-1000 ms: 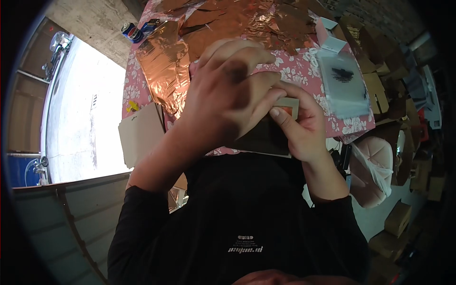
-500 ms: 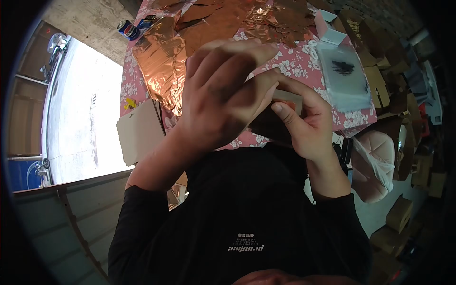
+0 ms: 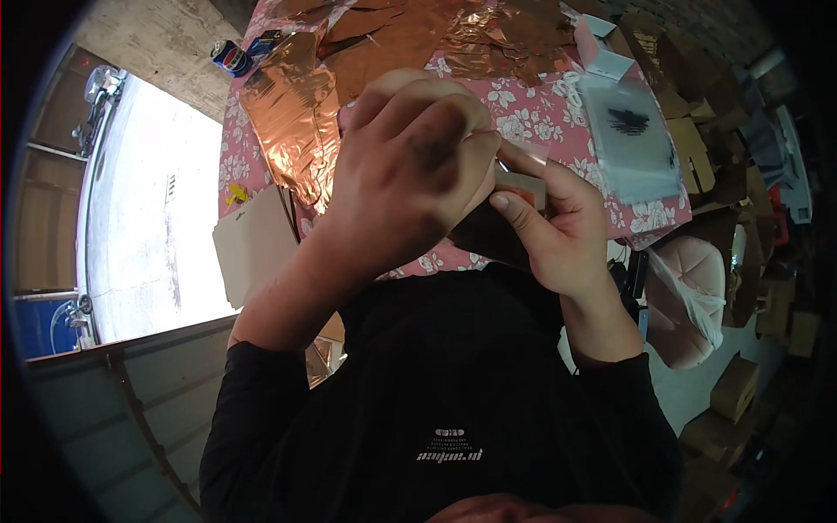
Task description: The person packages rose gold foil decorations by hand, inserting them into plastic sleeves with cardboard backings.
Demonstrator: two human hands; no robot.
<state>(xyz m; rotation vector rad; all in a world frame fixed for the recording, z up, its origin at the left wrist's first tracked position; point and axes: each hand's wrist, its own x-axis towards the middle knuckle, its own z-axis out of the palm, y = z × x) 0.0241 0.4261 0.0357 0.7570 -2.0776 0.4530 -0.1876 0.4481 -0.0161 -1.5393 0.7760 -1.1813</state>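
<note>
In front of my chest, my right hand (image 3: pixel 567 231) pinches a small flat dark-brown piece (image 3: pixel 493 231) between thumb and fingers. A greyish strip with an orange patch (image 3: pixel 530 193) shows at its upper edge by the thumb. A bit of clear plastic film (image 3: pixel 534 153) sticks up beside the index finger. My left hand (image 3: pixel 414 170) is closed, its back to the camera, the fingertips meeting the piece near my right index finger. Whatever the left fingertips pinch is hidden behind the hand.
A pink flowered tablecloth (image 3: pixel 536 118) lies under crumpled copper-coloured foil sheets (image 3: pixel 292 105). Clear plastic bags (image 3: pixel 641 166) and a white box (image 3: pixel 603 48) are at the right, a blue can (image 3: pixel 231 57) at the far left. Cardboard sheets (image 3: pixel 257 248) stand at left; a padded stool (image 3: pixel 689 296) is right.
My left fingers, spread and blurred before, have curled in and closed toward the piece. The clear film now shows above my right index finger. The right hand has barely shifted.
</note>
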